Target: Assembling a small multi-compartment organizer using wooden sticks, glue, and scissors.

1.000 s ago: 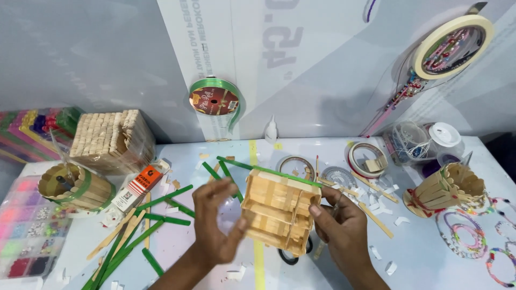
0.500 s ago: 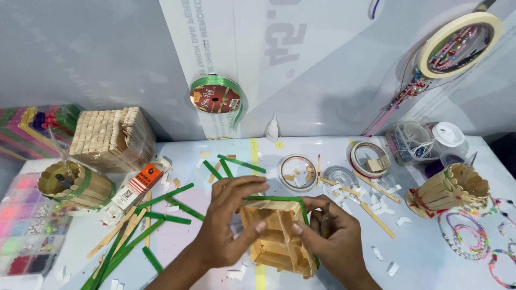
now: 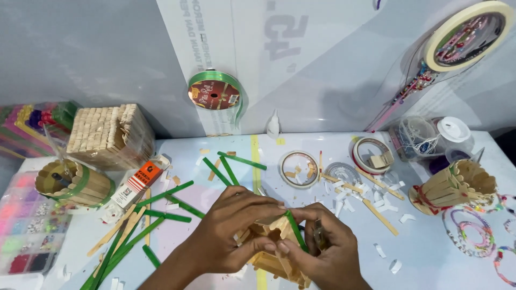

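Loose green craft sticks [image 3: 161, 215] lie scattered on the left of the pale tabletop [image 3: 441, 258]. The left hand [image 3: 228, 233] curls over the small box of plain wooden craft sticks [image 3: 271, 252] at front centre. The right hand [image 3: 325, 249] pinches a green stick [image 3: 294, 230] against the box's top edge.

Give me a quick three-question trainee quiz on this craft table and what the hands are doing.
1. True or false: both hands grip the stick box.
2. What colour is the stick pressed on the box: A red, B green, C blue?
3. Which side of the table holds the bead tray?

Key: 1 true: left hand and right hand both clasp it. 2 B. 3 The person's left.
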